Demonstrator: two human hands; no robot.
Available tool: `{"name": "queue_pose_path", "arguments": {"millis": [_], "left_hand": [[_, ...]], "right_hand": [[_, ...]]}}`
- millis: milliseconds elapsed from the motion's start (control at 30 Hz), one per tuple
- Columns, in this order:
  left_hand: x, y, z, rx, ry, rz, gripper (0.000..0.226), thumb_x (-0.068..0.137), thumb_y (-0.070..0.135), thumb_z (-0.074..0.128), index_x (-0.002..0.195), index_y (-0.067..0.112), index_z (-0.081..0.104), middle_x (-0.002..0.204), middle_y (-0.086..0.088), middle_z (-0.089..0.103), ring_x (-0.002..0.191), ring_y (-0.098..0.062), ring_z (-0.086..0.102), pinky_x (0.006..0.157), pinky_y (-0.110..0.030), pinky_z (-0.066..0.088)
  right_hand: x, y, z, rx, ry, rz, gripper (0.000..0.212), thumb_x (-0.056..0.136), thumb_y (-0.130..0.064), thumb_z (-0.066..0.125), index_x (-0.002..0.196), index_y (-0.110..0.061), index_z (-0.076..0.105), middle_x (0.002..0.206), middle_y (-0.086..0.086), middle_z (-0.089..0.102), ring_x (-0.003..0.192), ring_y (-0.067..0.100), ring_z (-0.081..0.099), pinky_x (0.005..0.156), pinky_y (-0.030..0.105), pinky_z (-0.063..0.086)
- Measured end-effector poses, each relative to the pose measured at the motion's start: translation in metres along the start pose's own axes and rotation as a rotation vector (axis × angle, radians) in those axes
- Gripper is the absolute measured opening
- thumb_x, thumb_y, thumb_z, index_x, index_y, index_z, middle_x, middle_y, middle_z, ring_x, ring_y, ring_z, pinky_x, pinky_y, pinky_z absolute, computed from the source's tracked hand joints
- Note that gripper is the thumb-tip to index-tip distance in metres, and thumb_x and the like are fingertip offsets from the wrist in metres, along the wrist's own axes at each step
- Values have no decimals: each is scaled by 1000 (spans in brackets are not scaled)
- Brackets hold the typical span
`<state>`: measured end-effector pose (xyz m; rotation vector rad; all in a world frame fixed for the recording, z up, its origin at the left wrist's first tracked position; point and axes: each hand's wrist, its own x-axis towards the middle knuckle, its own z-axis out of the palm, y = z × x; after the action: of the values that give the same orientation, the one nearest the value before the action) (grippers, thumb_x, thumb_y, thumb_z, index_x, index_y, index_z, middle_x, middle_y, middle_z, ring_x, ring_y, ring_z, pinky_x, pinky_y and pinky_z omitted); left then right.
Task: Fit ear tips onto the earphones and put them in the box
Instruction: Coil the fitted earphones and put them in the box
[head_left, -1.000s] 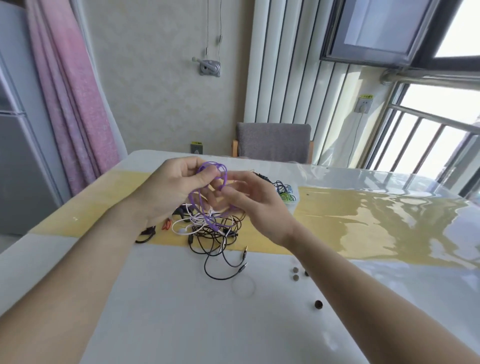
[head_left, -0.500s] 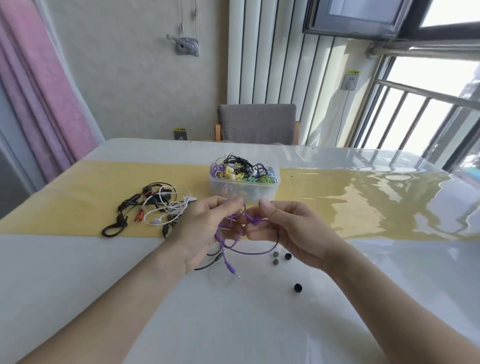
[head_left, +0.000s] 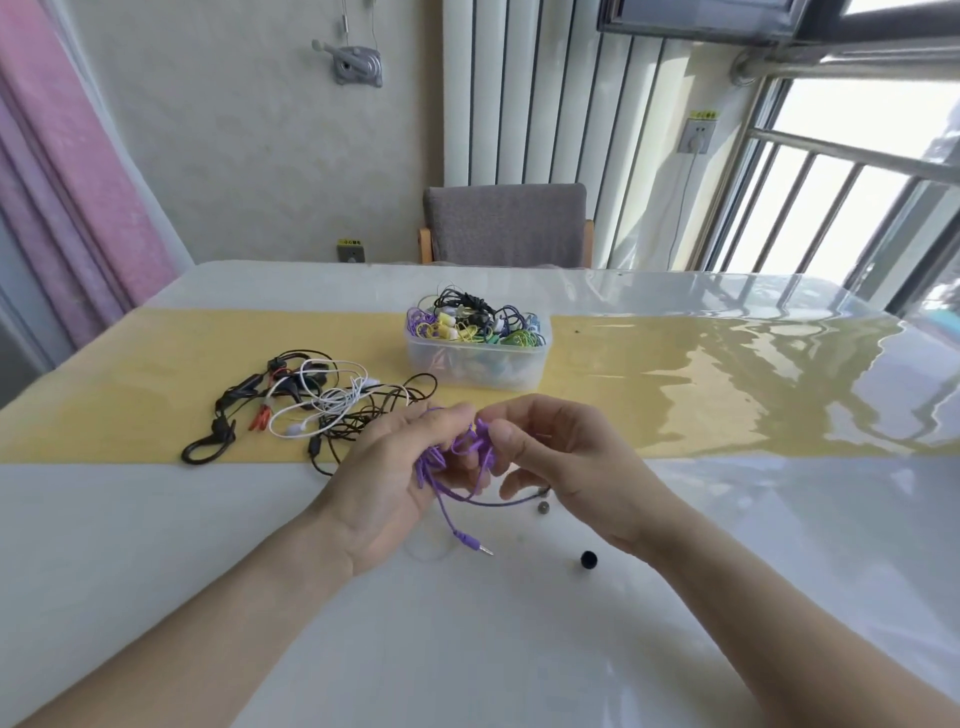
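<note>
Purple earphones (head_left: 457, 457) thin looped cord, pinched by both hands (head_left: 493, 467)

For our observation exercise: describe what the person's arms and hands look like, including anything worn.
Both forearms are bare, no sleeves in view. The left hand and right hand wear no gloves; no rings, watch or bracelets show. Fingernails look short and unpainted.

box (head_left: 478, 364) behind hands (head_left: 467, 467), loose earphones (head_left: 311, 400) left, ear tips (head_left: 588, 559) right
</note>
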<state>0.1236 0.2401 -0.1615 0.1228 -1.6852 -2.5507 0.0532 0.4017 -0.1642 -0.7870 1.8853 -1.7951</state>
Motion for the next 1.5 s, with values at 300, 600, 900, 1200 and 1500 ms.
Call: {"name": "queue_pose_path", "arguments": {"millis": [300, 600, 900, 1200, 1500], "left_hand": [[-1, -5, -5, 353, 88, 101, 31, 72, 11, 74, 100, 9, 62, 71, -13, 68, 58, -24, 63, 56, -27, 52], [-3, -1, -5, 523, 154, 239, 9, 87, 7, 69, 92, 12, 75, 76, -9, 75, 66, -25, 73, 62, -28, 58], [-3, -8, -4, 536, 251, 258, 4, 87, 10, 71, 90, 8, 72, 74, -7, 75, 59, -22, 71, 60, -27, 58], [-5, -9, 2, 516, 281, 243, 4, 91, 7, 64, 90, 4, 67, 73, -8, 74, 60, -26, 71, 62, -34, 59], [-8, -8, 4, 502, 440, 448, 1, 88, 7, 69, 88, 8, 68, 75, 4, 75, 67, -16, 73, 59, -23, 56]], "right_hand": [[0, 4, -3, -34, 34, -4, 15, 95, -10, 65, 95, 2, 73, 76, 13, 73, 68, 22, 67, 64, 29, 55], [-1, -3, -2, 11, 137, -10, 12, 88, -13, 74, 90, -1, 75, 82, 19, 75, 73, 26, 73, 71, 34, 59], [-7, -4, 3, -370, 241, -239, 3, 86, -18, 78, 86, -17, 75, 80, -8, 77, 82, 7, 72, 82, 20, 53], [-3, 2, 2, -679, 214, -473, 16, 99, -23, 61, 108, -17, 73, 93, -3, 66, 88, 9, 64, 79, 15, 47], [-7, -3, 12, 1, 22, 8, 39, 87, -37, 60, 95, 0, 64, 74, 13, 71, 63, 27, 69, 62, 29, 57]]}}
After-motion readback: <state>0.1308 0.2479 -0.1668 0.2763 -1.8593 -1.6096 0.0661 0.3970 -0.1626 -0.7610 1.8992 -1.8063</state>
